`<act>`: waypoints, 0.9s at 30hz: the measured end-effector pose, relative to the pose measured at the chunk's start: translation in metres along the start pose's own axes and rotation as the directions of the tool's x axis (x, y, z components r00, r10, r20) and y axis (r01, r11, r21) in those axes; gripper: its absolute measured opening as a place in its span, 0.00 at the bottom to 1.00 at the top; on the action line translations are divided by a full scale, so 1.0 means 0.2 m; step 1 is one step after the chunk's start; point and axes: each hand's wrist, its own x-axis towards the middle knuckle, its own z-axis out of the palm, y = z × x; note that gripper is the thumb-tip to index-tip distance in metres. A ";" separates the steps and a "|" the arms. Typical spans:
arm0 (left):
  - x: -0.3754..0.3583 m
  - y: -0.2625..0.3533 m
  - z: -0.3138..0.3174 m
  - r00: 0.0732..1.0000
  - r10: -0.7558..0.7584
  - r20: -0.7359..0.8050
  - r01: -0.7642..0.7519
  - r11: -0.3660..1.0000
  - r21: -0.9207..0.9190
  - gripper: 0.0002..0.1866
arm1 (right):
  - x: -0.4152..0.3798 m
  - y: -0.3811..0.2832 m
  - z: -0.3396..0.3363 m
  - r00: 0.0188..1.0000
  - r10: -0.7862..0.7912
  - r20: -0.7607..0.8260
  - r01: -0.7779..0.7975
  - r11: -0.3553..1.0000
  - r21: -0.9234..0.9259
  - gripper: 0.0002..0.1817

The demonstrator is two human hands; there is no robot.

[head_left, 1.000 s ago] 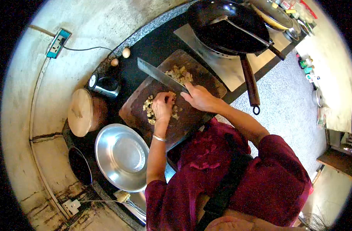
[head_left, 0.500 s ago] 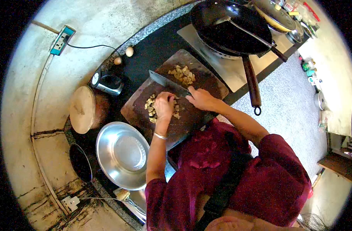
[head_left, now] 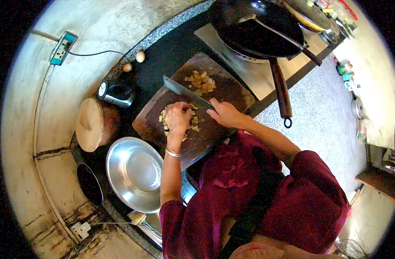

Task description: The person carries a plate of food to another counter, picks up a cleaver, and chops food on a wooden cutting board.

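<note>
The right hand (head_left: pixel 223 113) is closed around the handle of a cleaver (head_left: pixel 184 91), whose long blade runs up and to the left, away from the wrist. Just beside the blade, on its near side, the left hand (head_left: pixel 178 116) curls over pale chopped food (head_left: pixel 193 121) on a wooden cutting board (head_left: pixel 232 93) on the dark desk (head_left: pixel 163 56).
</note>
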 end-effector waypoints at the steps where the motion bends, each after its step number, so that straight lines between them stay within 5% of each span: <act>1: 0.00 0.00 0.01 0.999 -0.026 0.019 0.026 1.000 -0.014 0.09 | 0.00 -0.01 0.00 0.999 -0.029 -0.018 0.029 1.000 -0.003 0.18; 9: -0.03 0.01 0.03 0.996 -0.067 -0.055 0.061 0.992 -0.111 0.07 | 0.01 -0.13 -0.08 0.988 -0.140 -0.060 0.138 0.990 -0.031 0.17; 11: -0.04 -0.01 0.01 0.989 0.067 -0.133 -0.082 0.991 -0.109 0.09 | 0.02 -0.11 -0.07 0.993 -0.118 0.010 0.118 0.990 -0.078 0.17; 12: -0.04 0.00 -0.04 0.997 0.073 -0.032 -0.077 0.990 -0.121 0.14 | 0.02 -0.11 -0.06 0.992 -0.123 0.010 0.124 0.989 -0.077 0.17; 15: -0.11 0.02 -0.10 0.982 0.143 -0.120 -0.145 0.989 -0.005 0.21 | -0.02 -0.06 -0.04 0.996 -0.066 0.062 0.070 0.995 -0.070 0.17; 16: -0.13 0.00 -0.10 0.994 0.112 -0.017 -0.112 0.993 0.031 0.26 | -0.03 -0.05 -0.03 0.995 -0.075 0.067 0.080 0.993 -0.085 0.17; 21: -0.15 -0.05 -0.04 0.983 0.171 -0.061 -0.169 0.985 0.028 0.24 | 0.00 -0.01 0.02 0.993 -0.034 0.117 0.050 0.990 -0.132 0.17; 27: -0.09 -0.04 0.02 0.975 0.133 -0.176 -0.132 0.991 0.017 0.19 | 0.06 0.06 -0.05 0.999 -0.046 -0.023 0.044 0.996 -0.073 0.20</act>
